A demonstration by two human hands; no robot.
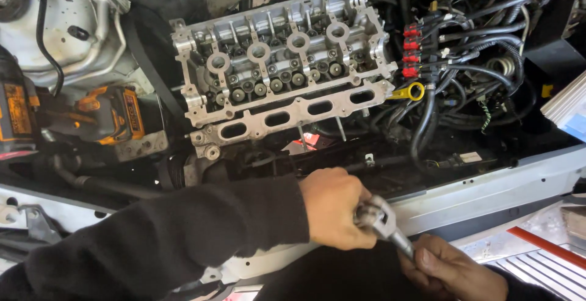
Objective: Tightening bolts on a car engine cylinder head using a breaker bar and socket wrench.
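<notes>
The left hand is gripping the head of a metal ratchet while the right hand, just below, is clasping its handle; a bare cylinder head is sitting above both.

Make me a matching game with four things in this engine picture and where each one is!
Things:
1. cylinder head
2. yellow dipstick ring
3. orange power tool
4. metal ratchet

Places:
A. on the far left, beside the engine
B. held in both hands at the bottom
C. top middle of the engine bay
D. just right of the cylinder head, by the black hoses

Pairs: 1-C, 2-D, 3-A, 4-B. The left hand grips the ratchet's head, the right hand its handle.
</notes>
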